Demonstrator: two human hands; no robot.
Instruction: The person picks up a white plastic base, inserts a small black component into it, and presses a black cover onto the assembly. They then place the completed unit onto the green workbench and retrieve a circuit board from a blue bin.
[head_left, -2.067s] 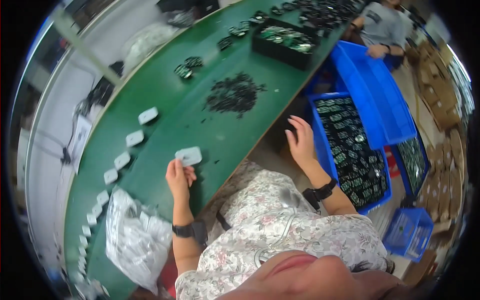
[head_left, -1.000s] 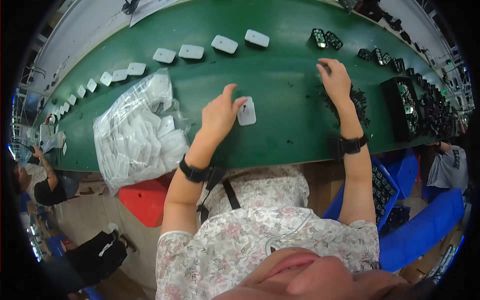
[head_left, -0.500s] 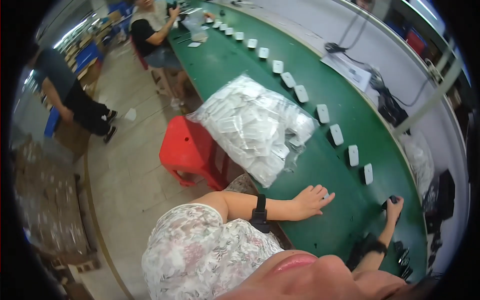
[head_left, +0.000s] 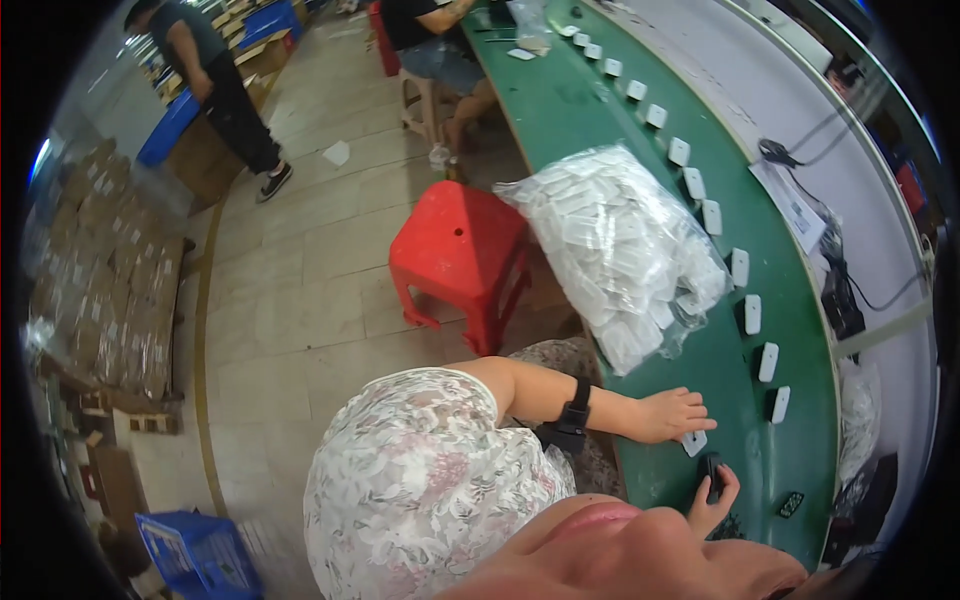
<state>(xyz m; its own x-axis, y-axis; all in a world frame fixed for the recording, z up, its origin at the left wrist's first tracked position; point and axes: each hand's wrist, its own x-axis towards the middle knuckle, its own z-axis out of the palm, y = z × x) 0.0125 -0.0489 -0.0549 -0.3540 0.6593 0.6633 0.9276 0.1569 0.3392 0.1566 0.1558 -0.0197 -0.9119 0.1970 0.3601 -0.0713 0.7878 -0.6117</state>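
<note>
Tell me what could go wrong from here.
The clear bag of white pieces seems to overhang the edge of the green table, so it might slide off. The right hand holds a black case close to the single white piece by the left hand; they might knock together.

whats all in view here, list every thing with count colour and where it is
table: 1, green, top centre to lower right
cases: about thirteen, white-topped, in a row along the table's far side
filled bag: 1, clear with white contents, at the table's near edge
white piece: 1, white, on the table, near side
black case: 1, black, held, lower right
small piece: 1, dark, on the table, right of the black case
near stool: 1, red, beside the table
lower-left bin: 1, blue
wrapped cartons: too blurred to count, brown, stacked at left
other people: 2, dark tops, upper left and top
wristband: 1, black, left wrist
left hand: 1, bare, at the white piece
right hand: 1, bare, holding the black case
</note>
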